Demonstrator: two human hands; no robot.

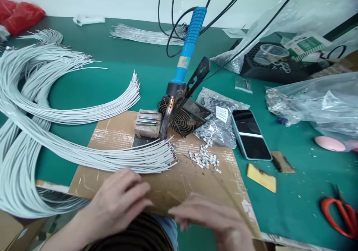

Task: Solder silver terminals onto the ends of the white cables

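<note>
My left hand (119,202) is over the near edge of the cardboard (156,185), its fingers loosely bent and apart, nothing seen in them. Just beyond it lies a bundle of white wires (134,160) with its cut ends pointing right. My right hand (209,217), slightly blurred, is held at the cardboard's front edge with fingers stretched out and nothing visible in them. A blue-handled soldering iron (190,42) leans in its stand, tip down by the wire ends. Small white connector pieces (204,157) lie in a loose pile right of the bundle.
Large coils of white wire (25,83) cover the left side. Beside the iron's tip is a grimy block (148,124) with thin metal strips on it. A phone (250,135), a yellow sponge (261,178), plastic bags (316,98) and red-handled scissors (339,213) are on the right.
</note>
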